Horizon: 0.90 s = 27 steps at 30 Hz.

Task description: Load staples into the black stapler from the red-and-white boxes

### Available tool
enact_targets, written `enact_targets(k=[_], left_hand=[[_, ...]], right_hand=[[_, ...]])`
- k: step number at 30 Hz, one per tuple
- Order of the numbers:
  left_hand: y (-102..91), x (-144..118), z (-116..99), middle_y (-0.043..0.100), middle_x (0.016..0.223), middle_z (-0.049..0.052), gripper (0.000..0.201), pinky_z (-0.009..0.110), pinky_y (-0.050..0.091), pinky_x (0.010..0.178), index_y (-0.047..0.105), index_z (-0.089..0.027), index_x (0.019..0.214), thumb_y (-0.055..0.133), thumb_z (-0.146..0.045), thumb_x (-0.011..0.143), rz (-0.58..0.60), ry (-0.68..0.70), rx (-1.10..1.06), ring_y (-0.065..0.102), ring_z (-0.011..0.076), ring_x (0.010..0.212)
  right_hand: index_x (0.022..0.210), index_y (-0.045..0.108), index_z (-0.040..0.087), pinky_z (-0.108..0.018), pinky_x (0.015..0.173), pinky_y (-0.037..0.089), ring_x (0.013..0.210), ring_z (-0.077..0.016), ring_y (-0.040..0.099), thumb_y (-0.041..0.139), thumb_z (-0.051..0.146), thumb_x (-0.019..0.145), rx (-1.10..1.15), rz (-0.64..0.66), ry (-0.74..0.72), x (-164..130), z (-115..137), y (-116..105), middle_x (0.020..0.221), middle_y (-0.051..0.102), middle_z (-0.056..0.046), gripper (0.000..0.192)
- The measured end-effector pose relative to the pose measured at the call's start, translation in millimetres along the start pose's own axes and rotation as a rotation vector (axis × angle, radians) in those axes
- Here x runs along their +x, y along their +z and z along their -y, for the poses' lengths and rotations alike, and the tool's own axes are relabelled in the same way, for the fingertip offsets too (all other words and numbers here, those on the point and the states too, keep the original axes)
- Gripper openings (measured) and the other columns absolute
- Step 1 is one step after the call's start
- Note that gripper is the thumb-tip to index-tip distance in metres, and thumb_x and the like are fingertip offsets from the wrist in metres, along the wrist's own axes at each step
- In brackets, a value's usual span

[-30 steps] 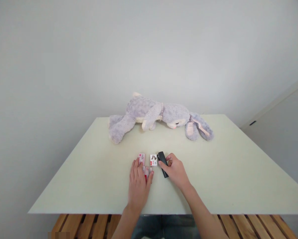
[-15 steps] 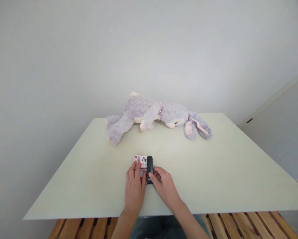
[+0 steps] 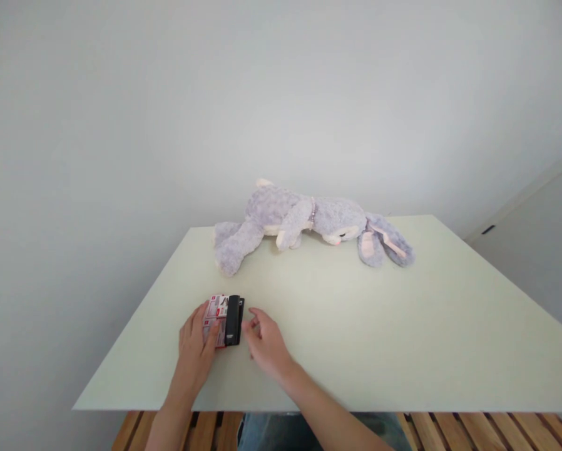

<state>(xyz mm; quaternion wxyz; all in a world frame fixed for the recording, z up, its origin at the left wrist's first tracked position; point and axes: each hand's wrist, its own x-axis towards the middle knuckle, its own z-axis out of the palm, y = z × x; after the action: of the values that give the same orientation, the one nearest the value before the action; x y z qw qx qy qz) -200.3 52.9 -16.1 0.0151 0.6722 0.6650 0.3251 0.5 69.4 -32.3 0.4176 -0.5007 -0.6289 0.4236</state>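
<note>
- The table [image 3: 403,338] is a pale greenish-cream rectangular top, matt and unmarked, seen from its near long edge.
- Behind its far edge stands a plain white wall [image 3: 215,94]. At the right a white cabinet front [image 3: 539,250] with a small dark slot stands beside the table's right edge.
- Below the near edge, wooden slats [image 3: 473,432] show, with dark denim fabric between them at centre.
- A grey plush rabbit [image 3: 309,222] lies on its side along the far edge, legs towards the far-left corner, long ears with pink lining pointing right. A pale band circles its neck.
- Small red-and-white boxes [image 3: 216,311] sit pressed together near the near-left part of the table, set back a little from the near edge. Their printing is too small to read; only red patches and a dark figure show.
- A black oblong object [image 3: 233,320] lies touching the right side of the boxes, its length running from near edge to far edge. No brand can be made out on it.
- The left hand [image 3: 195,341] rests flat, fingers extended against the left and near sides of the boxes, gripping nothing.
- The right hand [image 3: 265,341] lies loosely curled just right of the black object, fingertips near it; whether they touch cannot be told. It holds nothing.
</note>
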Motion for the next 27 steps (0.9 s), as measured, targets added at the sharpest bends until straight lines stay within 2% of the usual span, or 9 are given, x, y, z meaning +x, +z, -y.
enact_targets(k=[2, 4, 6, 8, 11, 13, 16, 20, 27], left_hand=[[-8.3, -2.1, -28.7, 0.051, 0.15, 0.013, 0.05, 0.061, 0.035, 0.118, 0.041, -0.023, 0.152, 0.04, -0.039, 0.105, -0.102, -0.05, -0.014, 0.045, 0.0317, 0.139], [-7.0, -7.0, -64.2, 0.053, 0.148, 0.01, 0.046, 0.059, 0.035, 0.119, 0.044, -0.026, 0.15, 0.04, -0.037, 0.105, -0.152, -0.069, -0.066, 0.047, 0.0308, 0.138], [6.9, -13.6, -98.8, 0.056, 0.146, 0.007, 0.042, 0.053, 0.039, 0.119, 0.048, -0.029, 0.146, 0.042, -0.035, 0.105, -0.048, 0.003, -0.151, 0.048, 0.0274, 0.138], [31.0, -20.8, -126.0, 0.056, 0.147, 0.005, 0.04, 0.048, 0.04, 0.119, 0.05, -0.031, 0.144, 0.044, -0.033, 0.105, 0.127, 0.115, -0.198, 0.048, 0.0244, 0.14], [70.7, -29.7, -148.3, 0.047, 0.157, 0.005, 0.046, 0.051, 0.038, 0.121, 0.044, -0.031, 0.151, 0.043, -0.032, 0.105, 0.259, 0.216, -0.163, 0.04, 0.0251, 0.148], [89.5, -33.2, -153.1, 0.038, 0.165, 0.006, 0.052, 0.057, 0.033, 0.123, 0.038, -0.032, 0.157, 0.043, -0.033, 0.105, 0.275, 0.247, -0.099, 0.031, 0.0281, 0.154], [100.8, -35.2, -153.5, 0.029, 0.169, 0.005, 0.056, 0.062, 0.028, 0.124, 0.032, -0.034, 0.16, 0.044, -0.035, 0.105, 0.279, 0.272, -0.013, 0.023, 0.0303, 0.157], [99.8, -35.4, -152.6, 0.027, 0.17, 0.003, 0.058, 0.063, 0.028, 0.124, 0.029, -0.036, 0.161, 0.045, -0.037, 0.105, 0.28, 0.278, 0.026, 0.021, 0.0296, 0.158], [99.4, -35.1, -153.3, 0.028, 0.169, 0.004, 0.061, 0.063, 0.03, 0.123, 0.028, -0.036, 0.161, 0.047, -0.036, 0.104, 0.261, 0.298, 0.046, 0.024, 0.0306, 0.157]], right_hand=[[0.136, 0.06, 0.022, -0.033, 0.075, 0.056, 0.078, -0.0186, 0.065, 0.047, 0.039, 0.104, -0.016, -0.071, 0.022, -7.7, -9.8, -27.4, 0.101, 0.07, -0.006, 0.039], [0.137, 0.06, 0.022, -0.038, 0.092, 0.055, 0.097, -0.0219, 0.065, 0.045, 0.037, 0.104, -0.06, -0.144, 0.021, -17.4, -22.7, -63.9, 0.114, 0.068, -0.009, 0.039], [0.14, 0.059, 0.023, -0.044, 0.11, 0.046, 0.121, -0.0257, 0.059, 0.048, 0.035, 0.102, -0.198, -0.214, -0.025, -27.4, -36.5, -103.4, 0.128, 0.065, -0.011, 0.041], [0.147, 0.054, 0.023, -0.048, 0.118, 0.039, 0.137, -0.0278, 0.049, 0.047, 0.033, 0.101, -0.405, -0.227, -0.072, -37.0, -48.7, -138.4, 0.142, 0.059, -0.012, 0.048], [0.156, 0.044, 0.024, -0.051, 0.123, 0.033, 0.153, -0.0284, 0.031, 0.043, 0.031, 0.102, -0.653, -0.132, -0.101, -49.1, -58.9, -168.9, 0.158, 0.048, -0.008, 0.055], [0.161, 0.035, 0.027, -0.055, 0.124, 0.028, 0.157, -0.0293, 0.023, 0.041, 0.032, 0.102, -0.783, -0.074, -0.089, -54.7, -59.3, -172.5, 0.164, 0.039, -0.004, 0.059], [0.164, 0.025, 0.031, -0.061, 0.126, 0.02, 0.159, -0.0314, 0.015, 0.039, 0.035, 0.104, -0.921, -0.073, -0.067, -58.3, -54.4, -163.9, 0.17, 0.025, 0.0, 0.062], [0.164, 0.022, 0.034, -0.062, 0.125, 0.018, 0.159, -0.0321, 0.013, 0.039, 0.038, 0.105, -0.967, -0.083, -0.078, -57.9, -50.5, -155.5, 0.171, 0.018, 0.001, 0.062], [0.165, 0.019, 0.035, -0.063, 0.125, 0.018, 0.159, -0.0322, 0.012, 0.039, 0.039, 0.105, -0.971, -0.075, -0.084, -57.2, -52.9, -158.1, 0.171, 0.017, 0.001, 0.063]])
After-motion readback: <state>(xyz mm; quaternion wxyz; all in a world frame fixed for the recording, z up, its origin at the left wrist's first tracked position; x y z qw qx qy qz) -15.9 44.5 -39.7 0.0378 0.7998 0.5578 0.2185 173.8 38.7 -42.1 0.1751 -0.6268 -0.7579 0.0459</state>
